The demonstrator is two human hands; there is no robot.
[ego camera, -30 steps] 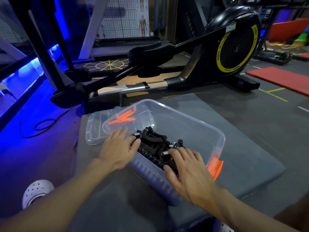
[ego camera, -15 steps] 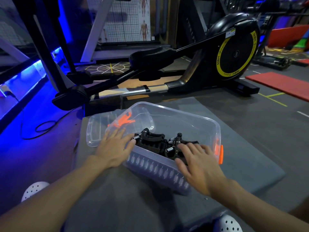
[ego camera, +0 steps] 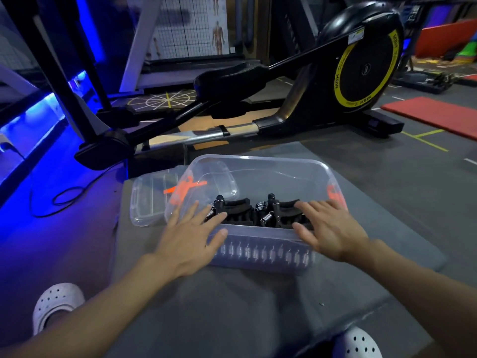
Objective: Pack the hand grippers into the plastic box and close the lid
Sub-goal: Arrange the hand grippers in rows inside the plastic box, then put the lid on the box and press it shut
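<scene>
"Black hand grippers (ego camera: 237, 211) lie packed inside the plastic box (ego camera: 258, 161). We see them in its near half, and a row of metal springs shows through the clear near wall. Where do we have the box?"

"We have it on the grey mat (ego camera: 258, 311), in the middle, just in front of us. Its lid (ego camera: 145, 202) is off. It lies flat on the mat at the left side of the box, and we cannot tell if the two touch."

"And our left hand (ego camera: 188, 237)?"

"It rests at the near left corner of the box. The fingers are straight and spread, and the fingertips reach over the rim towards the grippers. The thumb lies beside the near rim. It grasps nothing."

"Our right hand (ego camera: 333, 235)?"

"It is at the near right part, palm down. The fingers are stretched and apart, lying on top of the grippers, with the thumb at the near rim. It holds nothing either."

"What else do we see around?"

"An orange latch (ego camera: 334, 193) sits at the right end of the box, just beyond our right fingertips. Far behind the mat stands a black elliptical trainer (ego camera: 335, 81) with a yellow ring. A red mat (ego camera: 433, 113) lies far right, and a black cable (ego camera: 64, 200) lies on the blue-lit floor at the left. Near us are two white shoes with holes, one at the left (ego camera: 55, 303) and one at the right (ego camera: 358, 344)."
</scene>
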